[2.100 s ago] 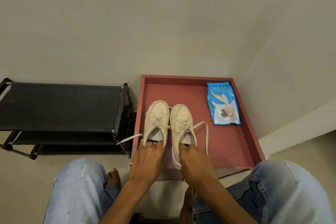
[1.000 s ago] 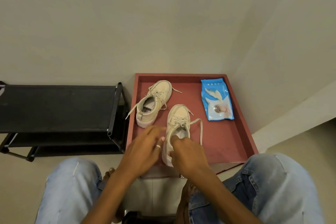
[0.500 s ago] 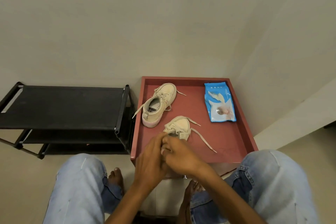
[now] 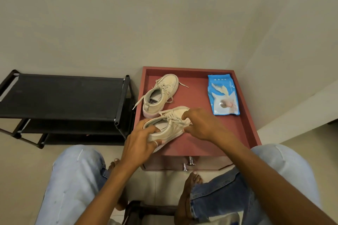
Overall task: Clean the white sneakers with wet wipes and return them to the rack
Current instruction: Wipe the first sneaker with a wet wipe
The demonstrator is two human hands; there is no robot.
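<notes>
Two off-white sneakers lie on a red tray-topped table (image 4: pixel 243 115). The far sneaker (image 4: pixel 161 95) rests at the tray's back left, toe pointing away. The near sneaker (image 4: pixel 169 124) is tilted on its side at the tray's front left. My left hand (image 4: pixel 142 140) grips its heel, thumb inside the opening. My right hand (image 4: pixel 199 124) holds its laced front part, fingers curled over the laces. A blue pack of wet wipes (image 4: pixel 223 95) lies flat at the tray's back right.
A black shoe rack (image 4: pixel 64 95) with fabric shelves stands left of the table, against the wall. My knees in blue jeans and my bare feet are below the table's front edge. A drawer handle (image 4: pixel 188 164) shows on the table's front.
The near sneaker has turned from pointing away to lying tilted across the tray front. My left hand now holds its heel and my right hand has moved to its laces.
</notes>
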